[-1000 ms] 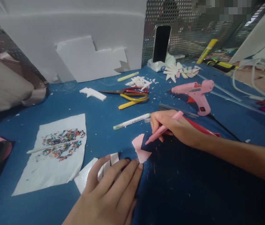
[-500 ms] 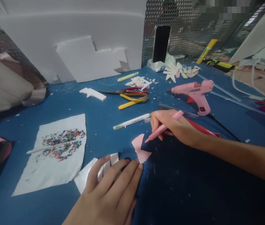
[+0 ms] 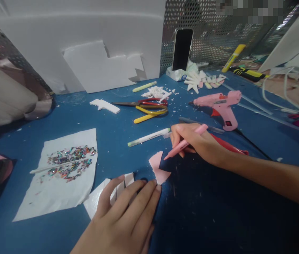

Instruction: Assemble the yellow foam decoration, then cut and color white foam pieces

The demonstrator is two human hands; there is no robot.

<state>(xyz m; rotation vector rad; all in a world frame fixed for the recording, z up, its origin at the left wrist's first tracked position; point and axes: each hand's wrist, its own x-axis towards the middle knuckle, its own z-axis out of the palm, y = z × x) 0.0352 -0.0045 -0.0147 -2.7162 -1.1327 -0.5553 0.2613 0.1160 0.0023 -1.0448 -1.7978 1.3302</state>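
Observation:
A pink marker is gripped in my right hand, its tip pointing down and left, just right of a small pink cut piece on the blue table. My left hand lies fairly flat with fingers stretched, fingertips touching the lower edge of that pink piece. Partly under the left fingers are white cut pieces. Behind the marker tip lies a white pen with green ends.
Left is a white sheet with glittery bits. Farther back are scissors, a yellow marker, white scraps and a pink glue gun. A phone stands upright at the back, beside a large white board.
The right hand and pink marker have shifted very slightly to the right. My left hand and the pink piece stay in place.

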